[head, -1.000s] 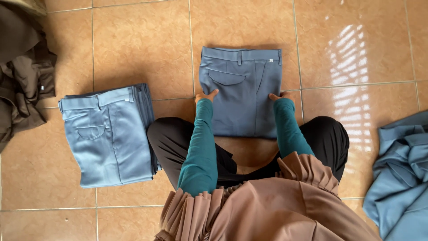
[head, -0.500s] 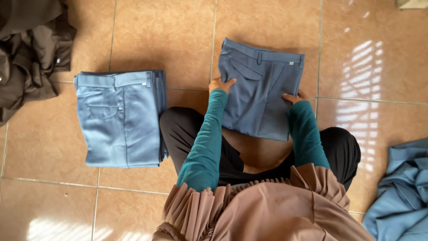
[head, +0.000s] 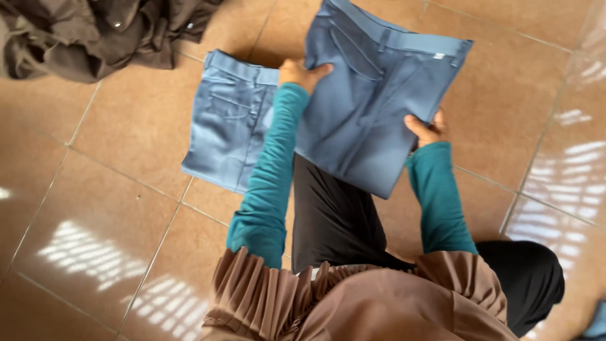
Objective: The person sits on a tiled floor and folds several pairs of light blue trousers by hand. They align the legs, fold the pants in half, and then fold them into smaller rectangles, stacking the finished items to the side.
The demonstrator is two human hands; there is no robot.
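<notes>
- Here, the left hand (head: 303, 72) closes its fingers over the left edge of a pair of folded grey-blue trousers (head: 372, 95), thumb lying on top.
- The right hand (head: 428, 129) pinches the opposite edge, thumb on the cloth.
- The trousers hang tilted above the person's lap.
- A lighter blue folded pair (head: 230, 123) lies on the tiled floor (head: 113, 208) just beside.
- Dark brown clothing (head: 95, 31) is heaped beyond.

Glossy terracotta tile floor (head: 113, 151), pale grout lines, slatted sunlight patches (head: 95, 256)
</notes>
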